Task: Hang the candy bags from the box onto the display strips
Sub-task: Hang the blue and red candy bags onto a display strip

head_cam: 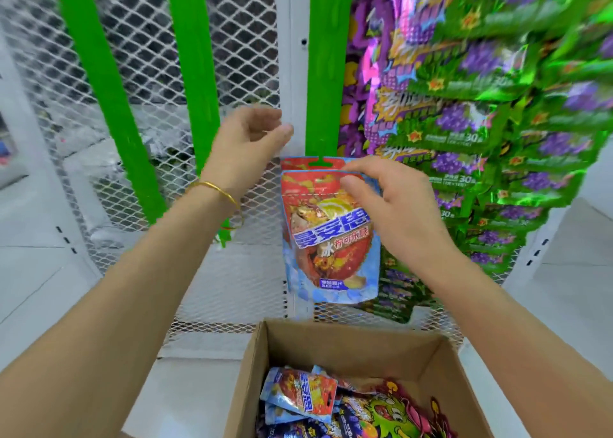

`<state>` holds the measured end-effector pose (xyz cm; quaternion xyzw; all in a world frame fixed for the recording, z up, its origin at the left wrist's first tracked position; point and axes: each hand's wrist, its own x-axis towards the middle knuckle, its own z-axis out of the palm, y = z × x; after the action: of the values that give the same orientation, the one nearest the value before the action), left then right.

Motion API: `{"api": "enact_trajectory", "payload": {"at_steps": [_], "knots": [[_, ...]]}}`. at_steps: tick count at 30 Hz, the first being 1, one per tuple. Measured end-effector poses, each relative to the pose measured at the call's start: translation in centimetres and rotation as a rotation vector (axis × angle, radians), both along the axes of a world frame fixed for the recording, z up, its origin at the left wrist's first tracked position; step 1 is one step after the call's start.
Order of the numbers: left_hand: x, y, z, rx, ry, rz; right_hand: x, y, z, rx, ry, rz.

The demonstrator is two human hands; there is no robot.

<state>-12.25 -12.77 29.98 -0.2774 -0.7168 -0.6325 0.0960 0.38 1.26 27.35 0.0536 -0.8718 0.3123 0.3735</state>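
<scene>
A: L hand [247, 139]?
B: Raised, fingers loosely curled, nothing in it. Thumb over the white post [292, 72], just left of the green strip [328, 72].
A: R hand [398, 205]?
B: Up too, fingers bent at top right of the front candy bag [331, 245]. Can't tell if pinching or just touching.
A: Bag where?
B: Hangs at the strip's bottom end, 2nd bag [295, 164] behind it, btwn both hands. Box [348, 341] near, below, w/ more bags [302, 397].
</scene>
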Motion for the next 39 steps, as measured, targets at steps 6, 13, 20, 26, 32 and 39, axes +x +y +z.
{"api": "enact_trajectory", "payload": {"at_steps": [6,13,20,26,32,39], "knots": [[-2.4,3.5,2.7,-0.097,-0.036,-0.092,-3.3,0.1,3.0,0.331,0.126,-0.192],[-2.3,3.7,3.4,-0.083,-0.152,-0.127,-6.1,0.6,3.8,0.222,0.281,-0.28],[-2.4,3.6,4.3,-0.078,-0.377,-0.18,-7.5,0.5,3.9,0.16,0.393,-0.326],[-2.3,3.4,4.4,-0.086,-0.404,-0.195,-8.2,0.0,3.8,0.135,0.434,-0.357],[-2.2,3.3,4.5,-0.072,-0.41,-0.183,-8.1,-0.2,3.5,0.114,0.419,-0.359],[-1.8,2.4,3.3,0.019,-0.367,-0.249,-7.7,-0.3,1.8,0.155,0.355,-0.334]]}}
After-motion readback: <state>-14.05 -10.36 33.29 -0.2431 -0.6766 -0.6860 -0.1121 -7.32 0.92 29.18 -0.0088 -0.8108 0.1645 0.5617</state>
